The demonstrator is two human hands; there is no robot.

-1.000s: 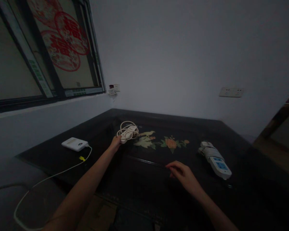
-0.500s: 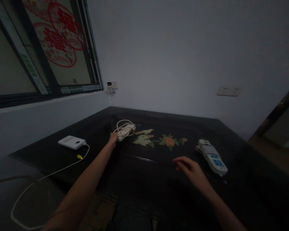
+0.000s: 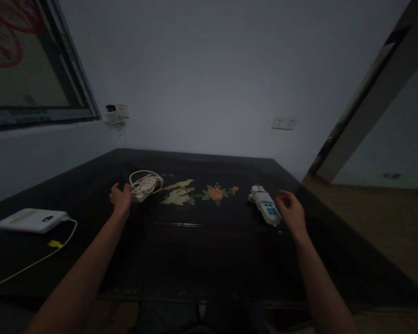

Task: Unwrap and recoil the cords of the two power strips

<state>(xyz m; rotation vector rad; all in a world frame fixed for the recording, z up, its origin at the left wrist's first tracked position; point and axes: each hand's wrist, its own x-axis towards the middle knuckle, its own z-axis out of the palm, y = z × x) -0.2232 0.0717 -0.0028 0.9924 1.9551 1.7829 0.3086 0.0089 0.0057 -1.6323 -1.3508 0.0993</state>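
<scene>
- We find the cream-corded power strip on the desk, just beside the left hand; its fingers are parted, gripping nothing; contact we cannot tell.
- We find the blue-faced power strip near the right hand, whose loosely bent fingers hold nothing.
- We judge both strips light, casings stiff, cords flexible; take hold around the casing, not the loops.
- We observe no container.

1. The white power strip, pale cord heaped in loose loops, lay just right of the left grip.
2. The blue-faced power strip, wound cord tight, slanted just left of the right grip.
</scene>
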